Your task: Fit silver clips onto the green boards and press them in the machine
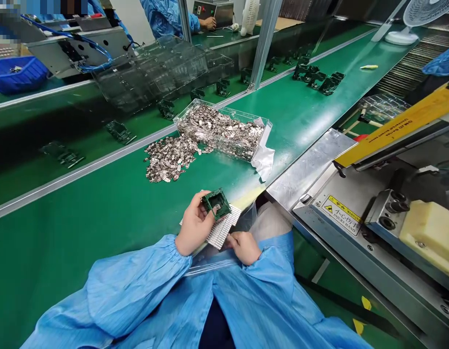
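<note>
My left hand [196, 224] is closed around a dark green square plastic housing [216, 202] with a hollow middle, its thumb reaching over the opening. Under and beside the housing lies a flat block of small silvery pieces [221, 230] in tight rows, at the table's near edge. My right hand [245, 247] is at the lower right edge of that block, its fingers curled and pressed together. Whatever sits between those fingertips is hidden. Ahead of both hands, a loose heap of small metal parts [169, 157] lies on the green table [111, 213].
A clear plastic box [224, 128] full of small metal parts stands beyond the heap. Several dark green housings [317, 80] lie farther right. A machine with a warning label [341, 213] borders the right side. A metal post [264, 46] and rail are behind. A co-worker's hand [208, 23] shows at the back.
</note>
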The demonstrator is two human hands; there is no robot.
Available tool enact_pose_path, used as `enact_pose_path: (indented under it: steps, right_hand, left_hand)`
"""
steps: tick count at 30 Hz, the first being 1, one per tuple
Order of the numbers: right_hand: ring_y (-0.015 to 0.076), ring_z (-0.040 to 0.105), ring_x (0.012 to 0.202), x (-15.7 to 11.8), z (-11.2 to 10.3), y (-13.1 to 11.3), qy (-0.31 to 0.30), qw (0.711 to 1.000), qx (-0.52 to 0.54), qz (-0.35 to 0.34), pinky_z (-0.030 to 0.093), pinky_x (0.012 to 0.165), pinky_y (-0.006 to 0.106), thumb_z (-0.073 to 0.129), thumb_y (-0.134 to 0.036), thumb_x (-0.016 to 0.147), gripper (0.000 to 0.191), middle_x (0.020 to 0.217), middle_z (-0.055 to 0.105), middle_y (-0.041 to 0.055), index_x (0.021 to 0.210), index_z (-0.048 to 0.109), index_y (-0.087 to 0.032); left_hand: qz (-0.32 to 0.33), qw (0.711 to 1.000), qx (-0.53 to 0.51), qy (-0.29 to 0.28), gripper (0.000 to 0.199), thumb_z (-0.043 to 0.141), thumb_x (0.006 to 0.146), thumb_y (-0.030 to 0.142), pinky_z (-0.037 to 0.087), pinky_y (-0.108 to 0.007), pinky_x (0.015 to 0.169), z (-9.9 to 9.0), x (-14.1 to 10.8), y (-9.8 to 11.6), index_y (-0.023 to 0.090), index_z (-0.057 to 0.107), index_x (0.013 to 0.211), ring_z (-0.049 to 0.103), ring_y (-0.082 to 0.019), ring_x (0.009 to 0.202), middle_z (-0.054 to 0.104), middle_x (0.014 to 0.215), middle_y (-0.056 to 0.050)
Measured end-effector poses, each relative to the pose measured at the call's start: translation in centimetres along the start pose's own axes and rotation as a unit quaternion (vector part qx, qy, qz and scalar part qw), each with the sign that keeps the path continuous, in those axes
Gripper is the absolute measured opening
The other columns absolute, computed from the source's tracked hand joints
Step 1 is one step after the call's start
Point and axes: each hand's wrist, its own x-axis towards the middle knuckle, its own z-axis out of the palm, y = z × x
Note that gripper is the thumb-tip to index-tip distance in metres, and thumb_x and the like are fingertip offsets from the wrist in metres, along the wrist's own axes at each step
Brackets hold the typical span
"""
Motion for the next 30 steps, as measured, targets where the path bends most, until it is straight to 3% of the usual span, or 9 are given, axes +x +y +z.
enact_pose_path:
  steps: [3,5,8,11,14,17,22,30]
  right_hand:
    - [0.0163,0.051,0.043,-0.2,-1.3,-0.2,-0.007,0.999,-0.049,0.022,0.032,0.047,0.028,0.073,-0.035,0.072,0.03,0.046,0.058,0.0006,0.047,0.062,-0.024]
    - [0.0184,0.054,0.046,-0.3,-2.9,-1.3,-0.001,0.997,-0.076,0.03,0.035,0.049,0.029,0.072,-0.033,0.074,0.023,0.05,0.063,0.0012,0.053,0.067,-0.025]
    - [0.0219,0.065,0.065,-0.4,-5.4,-4.3,0.029,0.996,-0.08,0.019,0.046,0.06,0.032,0.063,-0.037,0.086,0.018,0.073,0.072,0.0029,0.077,0.075,-0.026]
    - [0.0214,0.066,0.08,-0.1,-6.5,-7.9,0.074,0.996,-0.031,-0.034,0.051,0.071,0.032,0.06,-0.033,0.091,0.018,0.088,0.072,0.0042,0.093,0.075,-0.024]
    - [0.0177,0.061,0.074,0.8,-5.7,-10.3,0.122,0.987,0.011,-0.102,0.049,0.065,0.028,0.065,-0.025,0.087,0.011,0.081,0.065,0.0029,0.089,0.075,-0.024]
    - [0.0151,0.055,0.072,1.7,-4.0,-11.2,0.167,0.975,0.025,-0.145,0.045,0.062,0.026,0.067,-0.018,0.083,0.008,0.078,0.057,0.0008,0.083,0.073,-0.023]
    - [0.0155,0.053,0.073,2.4,-2.5,-11.4,0.175,0.975,0.001,-0.136,0.042,0.063,0.026,0.069,-0.021,0.082,0.005,0.078,0.053,0.0006,0.077,0.069,-0.021]
    - [0.0145,0.049,0.067,2.3,-2.9,-11.8,0.18,0.972,-0.05,-0.14,0.037,0.058,0.025,0.066,-0.026,0.086,0.02,0.071,0.05,-0.0009,0.067,0.06,-0.02]
  left_hand:
    - [0.0,1.0,-0.013,-0.001,0.047,0.074,0.075,0.042,0.059,-0.033,0.079,0.0,-0.1,0.1,0.02,0.051,0.109,0.063,-0.017,0.088,0.06,0.098,-0.004]
    - [0.007,1.0,-0.016,0.004,0.047,0.073,0.075,0.043,0.059,-0.031,0.078,0.0,-0.2,0.2,0.02,0.051,0.109,0.063,-0.017,0.087,0.059,0.097,-0.004]
    - [0.028,1.0,-0.009,0.005,0.044,0.071,0.079,0.043,0.057,-0.029,0.077,-0.1,-0.4,0.1,0.02,0.051,0.111,0.062,-0.016,0.086,0.059,0.098,-0.004]
    - [0.049,0.999,-0.002,-0.016,0.04,0.065,0.084,0.039,0.056,-0.027,0.074,-0.1,-0.8,-0.2,0.021,0.05,0.116,0.059,-0.014,0.084,0.058,0.098,-0.004]
    - [0.062,0.997,0.002,-0.04,0.038,0.061,0.088,0.036,0.054,-0.025,0.069,-0.2,-1.1,-0.4,0.022,0.048,0.12,0.057,-0.014,0.08,0.057,0.098,-0.004]
    - [0.08,0.995,0.021,-0.059,0.036,0.057,0.091,0.034,0.052,-0.025,0.07,-0.3,-1.4,-0.3,0.022,0.046,0.123,0.057,-0.014,0.079,0.058,0.098,-0.004]
    - [0.112,0.988,0.082,-0.071,0.036,0.052,0.093,0.034,0.048,-0.025,0.072,-0.6,-1.9,-0.1,0.022,0.044,0.126,0.057,-0.015,0.08,0.058,0.1,-0.006]
    - [0.128,0.976,0.153,-0.084,0.034,0.048,0.094,0.029,0.043,-0.023,0.062,-0.7,-2.3,0.0,0.023,0.044,0.128,0.053,-0.013,0.07,0.059,0.097,-0.004]
